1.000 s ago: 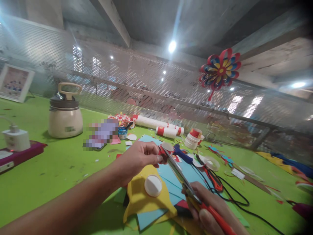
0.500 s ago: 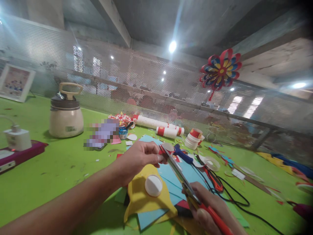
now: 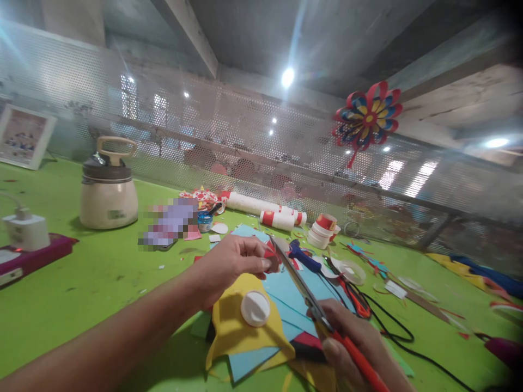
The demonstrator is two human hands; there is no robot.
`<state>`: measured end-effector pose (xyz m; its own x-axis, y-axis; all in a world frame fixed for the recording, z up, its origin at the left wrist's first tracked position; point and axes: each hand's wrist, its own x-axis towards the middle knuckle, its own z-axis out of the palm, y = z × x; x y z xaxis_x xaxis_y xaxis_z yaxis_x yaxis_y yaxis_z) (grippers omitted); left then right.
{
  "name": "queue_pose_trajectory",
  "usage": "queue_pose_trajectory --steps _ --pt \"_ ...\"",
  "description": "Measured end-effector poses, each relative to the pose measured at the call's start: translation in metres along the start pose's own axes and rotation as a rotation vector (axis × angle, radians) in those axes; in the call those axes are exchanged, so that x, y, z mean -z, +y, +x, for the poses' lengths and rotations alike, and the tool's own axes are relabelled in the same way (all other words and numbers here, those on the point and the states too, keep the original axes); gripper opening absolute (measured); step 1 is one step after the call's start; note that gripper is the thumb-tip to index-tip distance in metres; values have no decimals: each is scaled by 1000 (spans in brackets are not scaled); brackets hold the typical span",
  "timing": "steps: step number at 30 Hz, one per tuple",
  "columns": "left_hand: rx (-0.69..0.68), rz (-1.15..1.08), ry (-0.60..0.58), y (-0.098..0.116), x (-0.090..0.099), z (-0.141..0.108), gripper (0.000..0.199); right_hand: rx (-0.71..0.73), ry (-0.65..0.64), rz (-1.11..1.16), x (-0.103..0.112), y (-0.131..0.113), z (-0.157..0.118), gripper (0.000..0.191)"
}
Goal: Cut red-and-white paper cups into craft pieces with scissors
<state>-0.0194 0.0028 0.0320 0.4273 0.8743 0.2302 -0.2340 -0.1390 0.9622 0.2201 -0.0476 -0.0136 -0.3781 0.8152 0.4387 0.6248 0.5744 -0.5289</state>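
Observation:
Between its thumb and fingers my left hand (image 3: 235,267) pinches a small red paper piece (image 3: 273,260). My right hand (image 3: 347,340) is closed on the red-handled scissors (image 3: 300,283), whose blades point up and left and end beside the red piece. Below my left hand lies a yellow cutout (image 3: 232,335) with a white disc (image 3: 255,308) on it. Light blue sheets (image 3: 290,305) are spread beneath and behind the cutout.
A blue-handled tool (image 3: 304,256) and a black cord (image 3: 396,332) lie to the right. Behind are paper cups (image 3: 322,231), white-and-red rolls (image 3: 278,219) and a small blue jar (image 3: 205,221). A beige flask (image 3: 109,198) stands at left.
The scissor blades have closed together, and the pale piece that was by their tips is gone from there. More of the red piece now shows in my left hand.

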Motion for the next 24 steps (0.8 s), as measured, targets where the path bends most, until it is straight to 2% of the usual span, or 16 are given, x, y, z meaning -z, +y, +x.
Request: queue_pose_trajectory --steps 5,9,11,13,15,18,21,24 --pt "59 -6 -41 3 -4 -2 19 -111 114 14 9 -14 7 25" --pt "68 -8 -115 4 -3 -2 19 -79 164 -49 6 -2 11 19" --pt "82 27 -146 5 -1 -2 20 -80 141 -41 4 3 11 19" --pt "109 63 -197 4 0 -3 19 -100 124 57 6 0 12 20" --pt "141 104 -271 3 0 -3 15 -97 112 189 12 -15 15 21" --pt "180 176 -379 1 -2 -6 12 -36 96 213 21 -43 25 16" --pt "216 200 -479 0 -5 -9 12 -57 -43 253 20 -58 39 12" --pt "244 190 -528 -1 -7 -10 14 -85 -170 350 11 -55 45 24"
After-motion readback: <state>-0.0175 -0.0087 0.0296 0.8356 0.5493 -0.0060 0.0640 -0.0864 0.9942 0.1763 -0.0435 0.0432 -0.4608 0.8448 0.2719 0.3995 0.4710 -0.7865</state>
